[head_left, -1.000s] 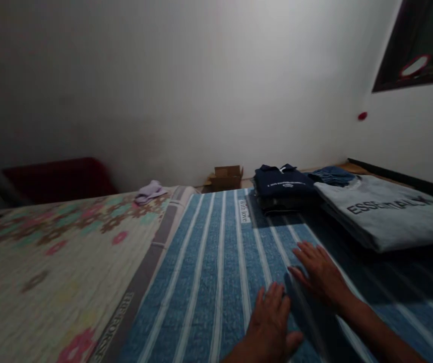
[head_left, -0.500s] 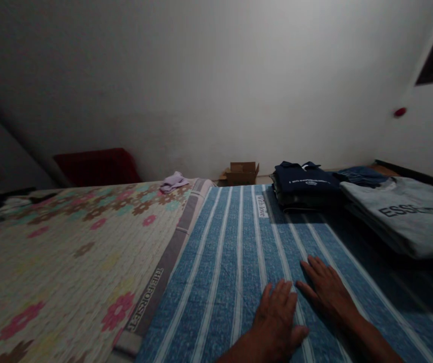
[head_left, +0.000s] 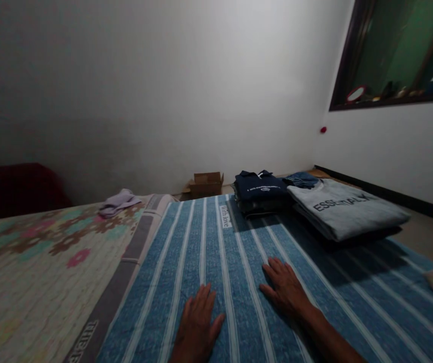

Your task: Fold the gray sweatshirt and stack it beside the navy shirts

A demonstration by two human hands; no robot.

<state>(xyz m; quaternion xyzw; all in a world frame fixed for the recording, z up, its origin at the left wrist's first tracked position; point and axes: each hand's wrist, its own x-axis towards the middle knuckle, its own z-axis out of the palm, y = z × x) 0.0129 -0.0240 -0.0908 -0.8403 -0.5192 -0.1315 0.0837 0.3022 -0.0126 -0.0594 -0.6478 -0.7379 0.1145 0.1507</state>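
My left hand point(head_left: 197, 320) lies open on the blue striped bedding point(head_left: 186, 252), palm down with the thumb spread. To its right, my right hand point(head_left: 284, 287) also rests flat on the stripes, fingers stretched forward. Neither hand holds anything. Beyond my right hand sits a stack of folded clothes topped by a navy collared shirt point(head_left: 259, 186). Beside it lies another stack with a grey shirt point(head_left: 345, 206) on top, lettered across the front. A white "With love" label point(head_left: 225, 217) shows on the bedding ahead of my hands.
On the left spreads a flowered quilt point(head_left: 31, 282) with a crumpled lilac cloth point(head_left: 118, 202) on it. An open cardboard box point(head_left: 206, 184) stands by the wall. Some blue denim point(head_left: 301, 179) lies behind the stacks. A dark-framed window point(head_left: 401, 60) is at right.
The view has turned to the right, bringing the window and the grey shirt's far side into sight. My hands have moved farther apart, both still flat on the bedding.
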